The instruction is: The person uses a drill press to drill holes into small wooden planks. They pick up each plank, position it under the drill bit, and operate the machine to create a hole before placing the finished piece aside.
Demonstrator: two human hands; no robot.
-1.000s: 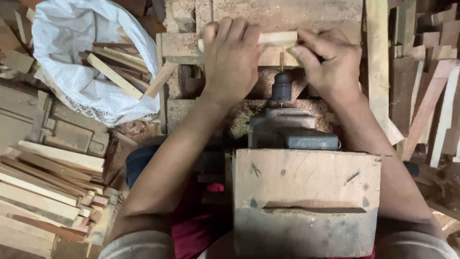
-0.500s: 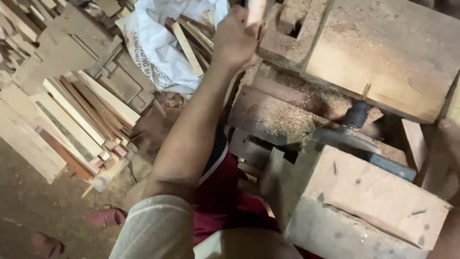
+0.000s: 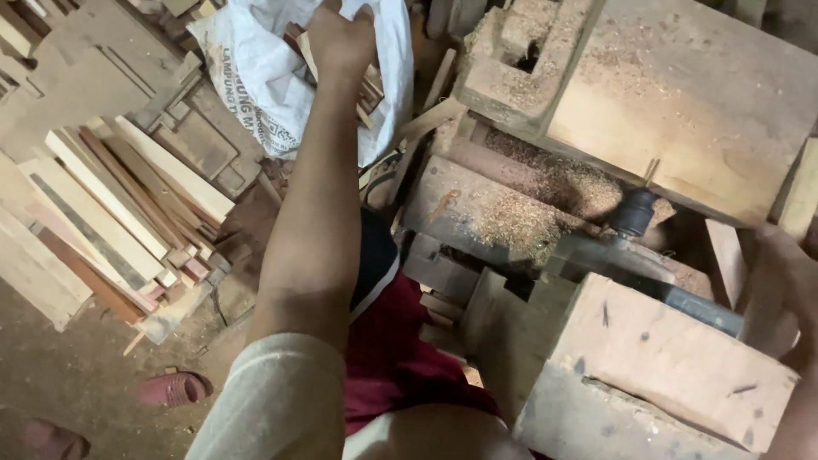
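Beside the outstretched left hand [image 3: 341, 38], whose grip cannot be told, one white sack [image 3: 256, 77] holds several wooden sticks [image 3: 371, 89] just under its fingers, a stack of slats [image 3: 111, 213] lies below-left, one drill chuck [image 3: 635, 211] sits well right, and the right hand is unseen.

Sack [image 3: 256, 77]: white woven plastic, slightly glossy, creased. Slats in sack [image 3: 371, 89]: raw pale wood, matt. Stacked slats [image 3: 128, 213] on floor: unfinished wood, pale to reddish, sawn faces rough. Bench top [image 3: 707, 102]: bare wood, matt, dusted with fine sawdust. Drill chuck [image 3: 635, 213]: dark metal, dull. Block [image 3: 673, 358] housing the drill: rough grey-brown wood, scuffed and marked. Sleeve [image 3: 273, 400]: grey knitted cloth, matt. Floor [image 3: 60, 375]: packed dirt, dusty.
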